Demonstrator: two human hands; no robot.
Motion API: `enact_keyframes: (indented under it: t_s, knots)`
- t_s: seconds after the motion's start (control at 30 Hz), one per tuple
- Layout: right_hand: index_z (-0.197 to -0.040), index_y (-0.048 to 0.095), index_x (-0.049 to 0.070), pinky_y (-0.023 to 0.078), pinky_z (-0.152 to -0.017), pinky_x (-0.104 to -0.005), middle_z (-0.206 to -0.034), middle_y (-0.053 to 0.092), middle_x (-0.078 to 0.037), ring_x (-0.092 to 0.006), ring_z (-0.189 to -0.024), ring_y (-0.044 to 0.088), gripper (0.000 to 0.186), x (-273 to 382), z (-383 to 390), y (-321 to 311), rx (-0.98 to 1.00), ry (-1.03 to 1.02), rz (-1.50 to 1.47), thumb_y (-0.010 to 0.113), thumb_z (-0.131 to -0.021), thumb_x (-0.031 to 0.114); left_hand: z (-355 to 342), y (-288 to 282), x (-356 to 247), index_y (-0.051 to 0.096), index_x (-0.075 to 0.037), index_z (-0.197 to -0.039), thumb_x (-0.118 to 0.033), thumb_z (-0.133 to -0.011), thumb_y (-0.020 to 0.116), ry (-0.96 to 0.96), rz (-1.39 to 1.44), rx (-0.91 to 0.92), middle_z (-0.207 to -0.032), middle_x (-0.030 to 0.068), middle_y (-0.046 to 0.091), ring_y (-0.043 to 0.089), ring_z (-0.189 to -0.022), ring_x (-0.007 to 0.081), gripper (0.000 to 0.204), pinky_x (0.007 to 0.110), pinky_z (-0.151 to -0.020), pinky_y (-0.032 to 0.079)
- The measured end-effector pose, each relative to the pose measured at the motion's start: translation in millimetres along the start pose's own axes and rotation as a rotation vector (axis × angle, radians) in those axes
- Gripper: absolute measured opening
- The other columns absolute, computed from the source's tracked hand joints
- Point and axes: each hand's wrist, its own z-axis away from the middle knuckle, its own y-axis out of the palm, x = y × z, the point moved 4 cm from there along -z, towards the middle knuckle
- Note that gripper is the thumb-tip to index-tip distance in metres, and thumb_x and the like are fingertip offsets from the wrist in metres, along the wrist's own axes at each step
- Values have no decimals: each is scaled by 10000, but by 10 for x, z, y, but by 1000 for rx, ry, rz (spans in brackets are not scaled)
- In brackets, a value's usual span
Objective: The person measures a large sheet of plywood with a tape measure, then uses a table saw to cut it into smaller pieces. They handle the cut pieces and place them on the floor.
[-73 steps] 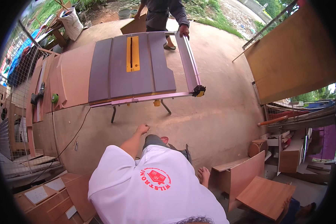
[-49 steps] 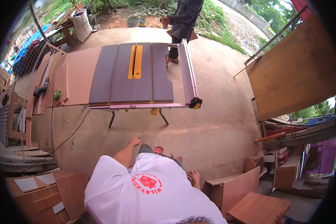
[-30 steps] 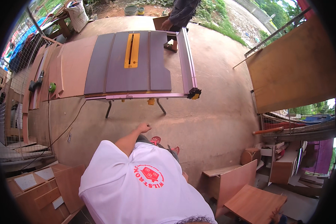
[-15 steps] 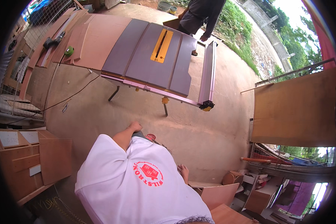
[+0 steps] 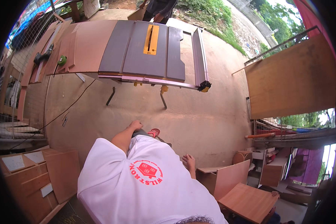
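From the head camera, the person stands on a bare concrete floor (image 5: 198, 119), looking down over a white T-shirt with a red round print. Both hands hang empty at the sides, well apart from each other. The left hand (image 5: 135, 124) is loosely curled, fingers bent inward, clamped on nothing. The right hand (image 5: 189, 162) hangs relaxed with its fingers slack, just beside the top edge of a brown wooden panel (image 5: 227, 177) that stands upright on the floor; whether it touches the panel cannot be told.

Ahead, well apart from both hands, stands a table saw (image 5: 149, 52) on thin metal legs, its grey worktop bearing a yellow insert around the blade slot and a pale fence rail along the right side. Reddish-brown boards (image 5: 87, 44) lie against the saw's left side, with a small green round object (image 5: 62, 60) on them. A second person (image 5: 158, 8) stands at the far end of the saw, only partly in view. A large plywood sheet (image 5: 293, 78) leans at the right.
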Motion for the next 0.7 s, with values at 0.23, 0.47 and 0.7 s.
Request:
enact_keyframes:
  t_s: [0.23,0.47,0.7]
  knots:
    - [-1298,561,87,507,-867,-413,-1180,676,-90,-220,-1040,660,378,-1373,818,254,-141,107,-215,583,-996,313,826,-55,-20,751,-89,-1097,-389,-810,641,107,-153,296,-1160,190,697,663,-1082,352,430,434,-963,509]
    - [-960,659,31,430,-517,-321,-800,647,-46,-159,-663,593,194,-3322,1876,1203,-82,190,-58,576,-882,189,1484,-300,466,730,-26,-1120,-420,-871,594,179,-180,251,-1138,227,696,664,-1076,359,486,431,-948,508]
    - [-1003,659,73,466,-598,-326,-886,678,-48,-164,-772,652,208,-4117,1996,2011,-148,435,-573,586,-897,237,1694,-1031,821,713,-31,-1155,-423,-908,578,188,-490,364,-1126,224,700,670,-1059,364,482,423,-935,507]
